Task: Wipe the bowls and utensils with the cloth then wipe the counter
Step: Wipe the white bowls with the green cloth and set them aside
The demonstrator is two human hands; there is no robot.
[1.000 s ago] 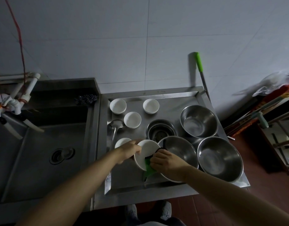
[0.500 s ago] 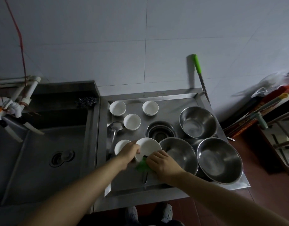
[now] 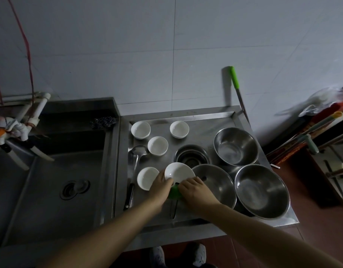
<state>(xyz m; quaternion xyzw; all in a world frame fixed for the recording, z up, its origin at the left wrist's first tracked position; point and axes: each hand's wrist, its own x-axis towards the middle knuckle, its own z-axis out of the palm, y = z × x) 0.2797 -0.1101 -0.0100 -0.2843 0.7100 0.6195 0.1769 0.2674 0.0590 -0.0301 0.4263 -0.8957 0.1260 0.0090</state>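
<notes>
Both hands (image 3: 161, 187) (image 3: 195, 192) grip white bowl (image 3: 179, 172), cloth (image 3: 174, 193).

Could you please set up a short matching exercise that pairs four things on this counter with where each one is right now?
Things:
1. green cloth
2. ladle
3. knife
4. scouring pad

Places:
A. leaning against the wall tiles
B. on the back ledge of the sink
C. lying along the counter's left edge
D. under the right hand, below the white bowl that the left hand holds

Pairs: 1-D, 2-C, 3-A, 4-B
</notes>
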